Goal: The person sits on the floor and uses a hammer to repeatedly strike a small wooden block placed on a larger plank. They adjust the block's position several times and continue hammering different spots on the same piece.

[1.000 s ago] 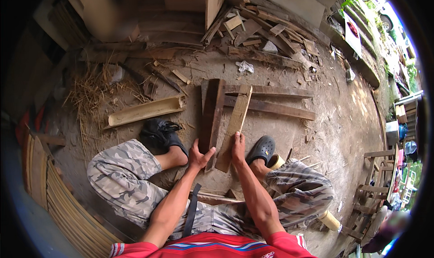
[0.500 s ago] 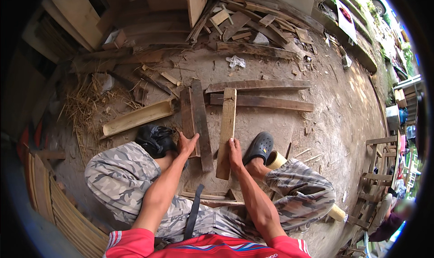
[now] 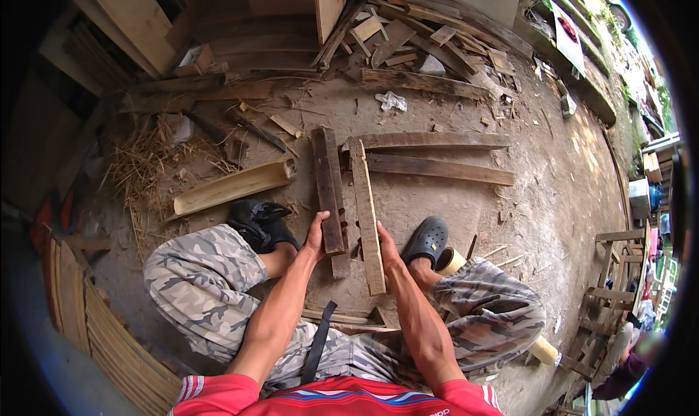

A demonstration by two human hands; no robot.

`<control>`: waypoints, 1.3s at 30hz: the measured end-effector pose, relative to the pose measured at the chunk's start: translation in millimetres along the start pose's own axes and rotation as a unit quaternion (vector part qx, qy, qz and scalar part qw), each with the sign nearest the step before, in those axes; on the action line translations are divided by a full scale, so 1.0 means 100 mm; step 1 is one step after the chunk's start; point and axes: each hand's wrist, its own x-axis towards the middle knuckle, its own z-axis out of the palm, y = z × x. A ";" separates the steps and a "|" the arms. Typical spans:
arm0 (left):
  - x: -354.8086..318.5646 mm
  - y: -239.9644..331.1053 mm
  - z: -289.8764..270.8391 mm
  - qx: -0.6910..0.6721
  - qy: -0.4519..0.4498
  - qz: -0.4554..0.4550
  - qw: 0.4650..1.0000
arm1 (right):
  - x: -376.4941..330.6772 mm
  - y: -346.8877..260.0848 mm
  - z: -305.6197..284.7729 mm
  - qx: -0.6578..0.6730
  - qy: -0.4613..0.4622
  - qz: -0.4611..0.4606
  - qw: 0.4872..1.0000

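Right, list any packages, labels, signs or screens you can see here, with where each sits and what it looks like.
Sign or banner: far upper right past the scrap wood, a white rectangle with a red patch.
Tape roll: beside the right shoe, round and yellowish.
No screens show.

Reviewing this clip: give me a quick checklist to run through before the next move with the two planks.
1. Left hand on the dark weathered plank: ok.
2. Right hand on the pale narrow plank: ok.
3. Planks lying side by side: ok.
4. Both feet beside the planks, not under them: ok.
5. Grip firmness: cannot tell.
6. Ground around free of clutter: not ok, wood scraps and a split bamboo piece lie close.
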 end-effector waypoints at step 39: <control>0.04 -0.07 -0.15 0.393 0.112 0.164 0.898 | 0.04 0.37 0.60 -0.362 0.182 -0.263 0.876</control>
